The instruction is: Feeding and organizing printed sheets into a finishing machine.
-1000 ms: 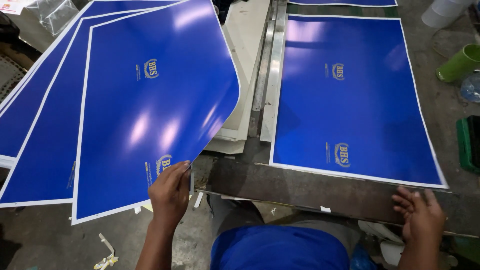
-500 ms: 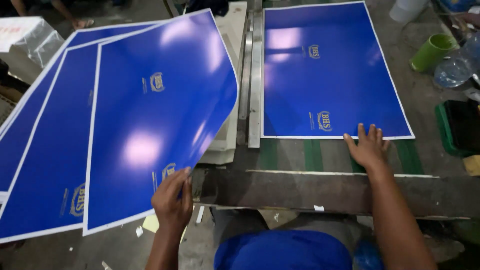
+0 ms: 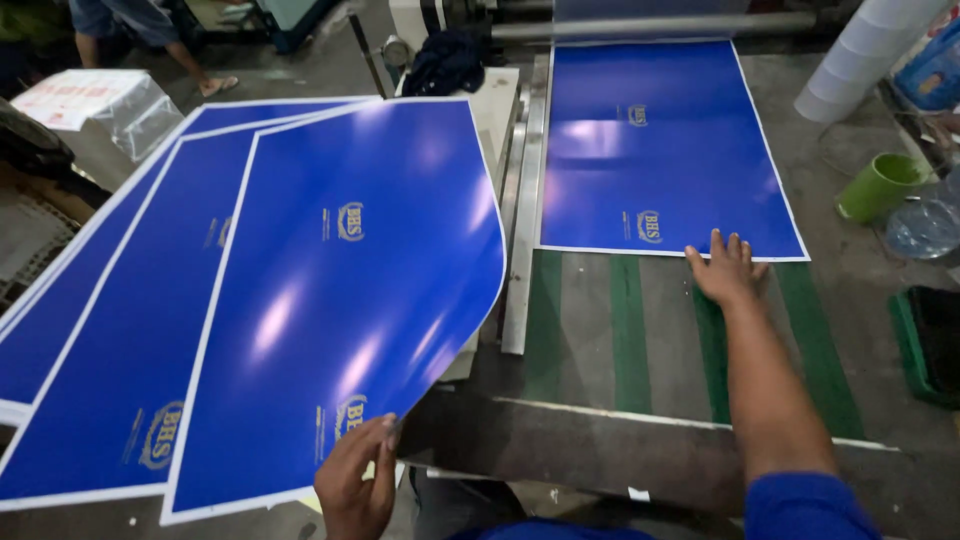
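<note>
1. Left hand (image 3: 355, 490) pinches the near edge of a glossy blue sheet (image 3: 350, 290) between thumb and fingers; the grip is pressed together on that edge; the sheet bows, its right side lifted and curling over the metal rail (image 3: 522, 230); half a second ago it was held in much the same pinch, so the hold is unchanged.
2. This sheet lies over the pile of blue sheets (image 3: 90, 320) at the left, partly covering it; against one second ago it sits flatter and further onto the pile; judgement: it is close to being laid down.
3. Right hand (image 3: 725, 270) rests flat, fingers spread, on the near edge of a second blue sheet (image 3: 650, 140) lying on the green-striped belt (image 3: 625, 330); nothing is pinched; one second ago this hand was down at the near edge of the table (image 3: 600, 450), so it has reached forward since.
4. The second sheet sits further up the belt than before; its far end runs under the roller (image 3: 650, 25).
5. Judgement: one sheet nearly stacked, the other already touched; the two hands work on separate sheets.
6. Nearby, untouched: green cup (image 3: 880, 185); clear bottle (image 3: 925, 225); white roll (image 3: 865, 60).
</note>
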